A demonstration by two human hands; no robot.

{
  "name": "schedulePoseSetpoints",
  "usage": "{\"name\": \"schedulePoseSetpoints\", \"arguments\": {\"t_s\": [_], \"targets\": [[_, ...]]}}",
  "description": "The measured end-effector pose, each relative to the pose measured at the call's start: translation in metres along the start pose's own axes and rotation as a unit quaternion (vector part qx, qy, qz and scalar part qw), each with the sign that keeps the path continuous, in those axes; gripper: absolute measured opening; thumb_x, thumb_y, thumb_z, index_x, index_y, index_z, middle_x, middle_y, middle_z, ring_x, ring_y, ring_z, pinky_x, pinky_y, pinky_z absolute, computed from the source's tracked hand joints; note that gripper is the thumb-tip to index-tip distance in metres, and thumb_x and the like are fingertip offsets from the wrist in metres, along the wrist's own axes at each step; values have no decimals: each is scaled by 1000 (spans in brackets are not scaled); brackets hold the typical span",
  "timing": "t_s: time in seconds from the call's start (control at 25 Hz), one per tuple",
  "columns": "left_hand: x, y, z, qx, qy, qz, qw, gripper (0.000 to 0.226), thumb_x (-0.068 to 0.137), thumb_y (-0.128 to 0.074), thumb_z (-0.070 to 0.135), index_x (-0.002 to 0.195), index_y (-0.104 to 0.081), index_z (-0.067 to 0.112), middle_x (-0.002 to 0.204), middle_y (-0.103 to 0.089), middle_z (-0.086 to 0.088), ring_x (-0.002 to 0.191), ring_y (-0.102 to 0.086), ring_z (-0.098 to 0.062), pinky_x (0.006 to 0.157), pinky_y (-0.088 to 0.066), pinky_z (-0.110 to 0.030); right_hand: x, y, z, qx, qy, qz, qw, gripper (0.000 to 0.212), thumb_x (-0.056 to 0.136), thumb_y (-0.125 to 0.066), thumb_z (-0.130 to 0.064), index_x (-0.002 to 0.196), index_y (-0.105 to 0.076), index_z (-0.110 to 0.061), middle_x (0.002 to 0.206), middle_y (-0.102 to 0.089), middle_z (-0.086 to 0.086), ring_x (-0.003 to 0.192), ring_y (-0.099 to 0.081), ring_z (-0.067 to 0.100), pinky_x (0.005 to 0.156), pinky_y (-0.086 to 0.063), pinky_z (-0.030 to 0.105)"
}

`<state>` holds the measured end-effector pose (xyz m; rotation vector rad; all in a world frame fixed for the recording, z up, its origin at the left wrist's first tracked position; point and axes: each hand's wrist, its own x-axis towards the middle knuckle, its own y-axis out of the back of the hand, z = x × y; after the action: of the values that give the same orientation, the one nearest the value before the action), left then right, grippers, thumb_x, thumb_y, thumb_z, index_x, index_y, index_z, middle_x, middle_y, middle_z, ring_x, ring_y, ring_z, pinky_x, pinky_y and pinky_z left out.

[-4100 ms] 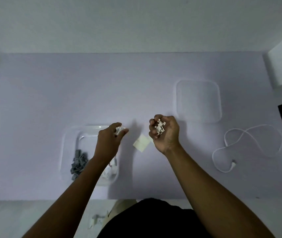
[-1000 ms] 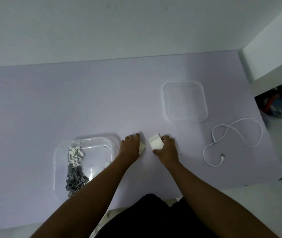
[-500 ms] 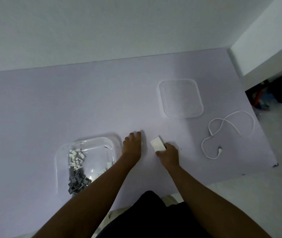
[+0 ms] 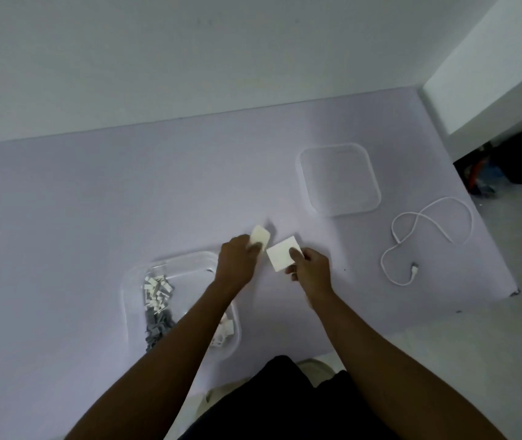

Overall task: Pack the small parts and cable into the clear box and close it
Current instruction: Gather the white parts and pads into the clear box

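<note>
Each hand lifts one loose piece off the pale lilac worktop (image 4: 94, 201), probably so both go into the box together. The left hand (image 4: 237, 262) pinches a small rounded white tile (image 4: 260, 237) in its fingers. The right hand (image 4: 312, 269) grasps a flat white square card (image 4: 281, 257) by its near corner. Both pieces look stiff and matt, though the dim light hides their material. The clear rounded plastic box (image 4: 189, 271) sits under the left wrist, holding small grey clips (image 4: 158, 325) and white clips (image 4: 156, 289). Its clear square lid (image 4: 339, 179) and the limp white cable (image 4: 414, 268) lie well apart to the right.
</note>
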<state>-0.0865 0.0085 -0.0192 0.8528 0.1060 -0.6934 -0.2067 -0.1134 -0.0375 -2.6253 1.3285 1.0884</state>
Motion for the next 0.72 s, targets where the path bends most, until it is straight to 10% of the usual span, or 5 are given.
{"name": "schedulePoseSetpoints", "arguments": {"t_s": [0.16, 0.32, 0.72], "targets": [[-23, 73, -35, -121, 63, 103, 985, 31, 97, -54, 25, 79, -66, 4, 68, -69, -10, 61, -59, -19, 60, -40, -29, -36, -47, -36, 62, 36, -57, 996, 16, 92, -62, -13, 86, -69, 0, 67, -62, 13, 51, -52, 19, 44, -39, 29], [-53, 90, -87, -113, 127, 99, 980, 23, 95, -58, 23, 84, -69, 6, 71, -71, -8, 66, -64, -21, 64, -44, -28, -61, -88, -48, -158, 157, -143, 964, 12, 88, -61, -14, 86, -71, -8, 63, -67, 3, 46, -60, 13, 45, -50, 28], [-64, 55, -156, -91, 189, 39, 977, 24, 94, -54, 26, 77, -58, 9, 79, -68, -11, 79, -67, -29, 67, -44, -30, -68, -161, -57, -633, 301, -223, 677, 20, 78, -57, 10, 68, -54, -7, 59, -46, 3, 69, -68, 31, 57, -49, 30]]}}
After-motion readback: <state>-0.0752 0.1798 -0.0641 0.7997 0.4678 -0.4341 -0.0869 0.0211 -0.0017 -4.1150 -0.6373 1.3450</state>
